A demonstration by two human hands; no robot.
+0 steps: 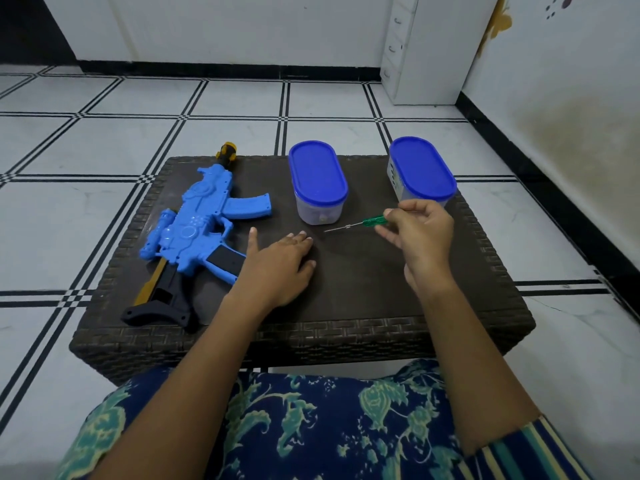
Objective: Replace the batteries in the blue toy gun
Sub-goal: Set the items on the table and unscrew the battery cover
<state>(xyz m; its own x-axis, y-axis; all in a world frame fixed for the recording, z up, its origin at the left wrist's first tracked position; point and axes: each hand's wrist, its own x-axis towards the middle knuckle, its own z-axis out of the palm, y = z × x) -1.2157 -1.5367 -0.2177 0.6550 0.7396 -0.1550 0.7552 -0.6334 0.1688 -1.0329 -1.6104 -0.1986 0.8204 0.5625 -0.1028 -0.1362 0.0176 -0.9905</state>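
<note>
The left hand point(280, 261) lay palm down on the dark, woven-pattern bench point(346, 306). Its fingers were straight and a little spread, and it held nothing. Close to the left of this hand lay the blue toy gun point(194, 223), flat on its side. Whether the gun's black grip touched the hand could not be told. The yellow-and-black muzzle pointed away from the person and reached past the far edge of the bench. The black stock lay toward the near edge, behind and to the left of the hand's wrist.

The right hand point(419, 233) was well apart from the left one, with its fingers curled. Its thumb and fingertips pinched the green handle of a thin screwdriver point(372, 221). The metal shaft ran out to the left of this hand, toward the space beyond the left hand's fingertips. Whether the tip met the bench could not be told.

A clear container point(318, 181) with a blue lid stood upright beyond the left hand's fingertips. Something small and pale showed through its wall but was too unclear to name. A second container point(420, 171) of the same kind, also lidded, stood just beyond the right hand, its near wall partly hidden by the knuckles.

The bench stood on a white tiled floor point(104, 220) with black lines.
</note>
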